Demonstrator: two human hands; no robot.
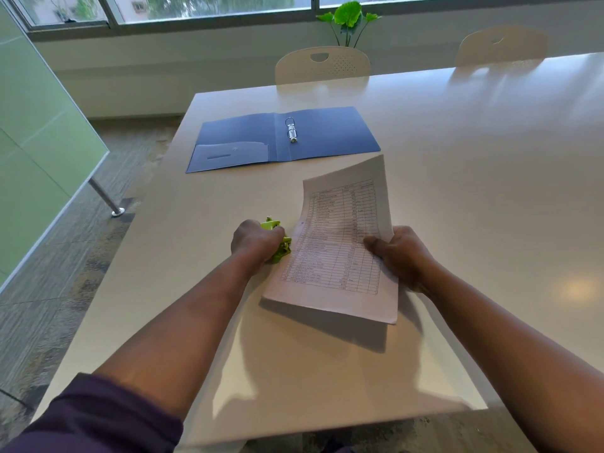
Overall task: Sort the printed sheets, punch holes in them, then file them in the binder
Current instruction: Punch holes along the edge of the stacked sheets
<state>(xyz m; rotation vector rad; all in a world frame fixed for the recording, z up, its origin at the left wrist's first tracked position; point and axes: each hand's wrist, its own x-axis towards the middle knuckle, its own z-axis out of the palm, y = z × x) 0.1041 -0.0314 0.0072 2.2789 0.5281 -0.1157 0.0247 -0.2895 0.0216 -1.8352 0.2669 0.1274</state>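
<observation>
My left hand is closed over a small green hole punch that rests on the white table. My right hand grips the right edge of a thin stack of printed sheets with a table of figures on top. The stack is lifted and curved, and its left edge lies right beside the punch. A small dark hole shows near that left edge. Farther back lies the blue binder, spread open and flat, with its metal ring mechanism shut in the middle and a pocket on its left flap.
Two white chairs stand at the table's far side, with a green plant behind them by the window. A green glass partition and a metal table leg are on the left, beyond the table's left edge.
</observation>
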